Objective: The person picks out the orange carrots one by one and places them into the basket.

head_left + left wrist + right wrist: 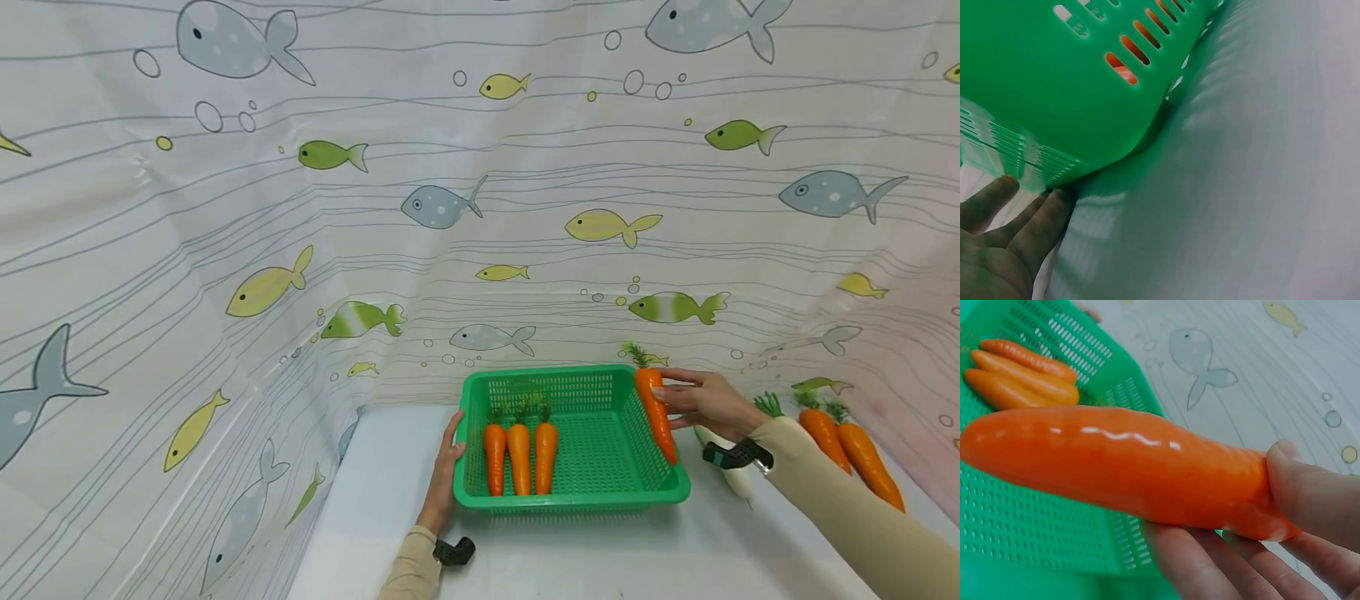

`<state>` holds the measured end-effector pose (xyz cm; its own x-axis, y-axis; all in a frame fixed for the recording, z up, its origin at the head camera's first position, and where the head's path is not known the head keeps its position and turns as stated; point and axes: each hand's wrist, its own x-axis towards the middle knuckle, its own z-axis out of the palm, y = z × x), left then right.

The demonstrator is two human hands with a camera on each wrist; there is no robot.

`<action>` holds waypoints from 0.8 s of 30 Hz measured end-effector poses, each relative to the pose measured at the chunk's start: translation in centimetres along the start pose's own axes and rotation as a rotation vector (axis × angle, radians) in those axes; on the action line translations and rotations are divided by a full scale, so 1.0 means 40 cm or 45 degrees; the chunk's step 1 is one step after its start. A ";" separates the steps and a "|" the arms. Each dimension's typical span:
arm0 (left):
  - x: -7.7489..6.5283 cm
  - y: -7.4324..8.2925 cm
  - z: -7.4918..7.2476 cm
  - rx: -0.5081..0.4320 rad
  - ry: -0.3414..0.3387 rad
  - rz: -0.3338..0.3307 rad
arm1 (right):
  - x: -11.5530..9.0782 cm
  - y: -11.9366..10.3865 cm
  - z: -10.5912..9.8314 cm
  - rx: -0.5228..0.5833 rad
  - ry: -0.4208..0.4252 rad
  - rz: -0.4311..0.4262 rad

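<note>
An orange carrot (655, 412) with a green leafy top is pinched between the thumb and fingers of my right hand (701, 402). It hangs tilted over the right end of a green plastic basket (570, 500). In the right wrist view the carrot (1129, 465) spans the picture, gripped near its thick end. Three more carrots (521, 460) lie side by side in the basket's left part, tops toward the back. My left hand (442, 479) touches the basket's left side from outside; in the left wrist view its fingers (1041, 228) extend against the slotted wall.
To the right of the basket a white radish (738, 482) with green leaves lies on the white table (375, 500), partly hidden by my right wrist. Two more carrots (862, 454) lie farther right. A fish-patterned sheet (540, 292) rises behind the table.
</note>
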<state>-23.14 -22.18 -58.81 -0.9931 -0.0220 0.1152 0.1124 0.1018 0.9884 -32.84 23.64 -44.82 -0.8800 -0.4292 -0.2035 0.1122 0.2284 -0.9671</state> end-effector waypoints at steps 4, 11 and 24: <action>-0.001 -0.002 -0.002 -0.003 0.005 0.003 | 0.016 0.002 0.021 0.010 -0.027 -0.035; -0.006 -0.002 0.005 -0.015 -0.001 -0.009 | 0.037 0.016 0.060 0.012 -0.041 -0.032; -0.005 0.001 0.008 -0.029 0.022 0.023 | 0.068 0.019 0.105 0.033 -0.110 -0.029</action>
<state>-22.96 -21.85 -58.83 -0.9902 -0.0377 0.1343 0.1310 0.0796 0.9882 -33.23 18.98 -46.74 -0.8395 -0.5080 -0.1930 0.1056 0.1958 -0.9749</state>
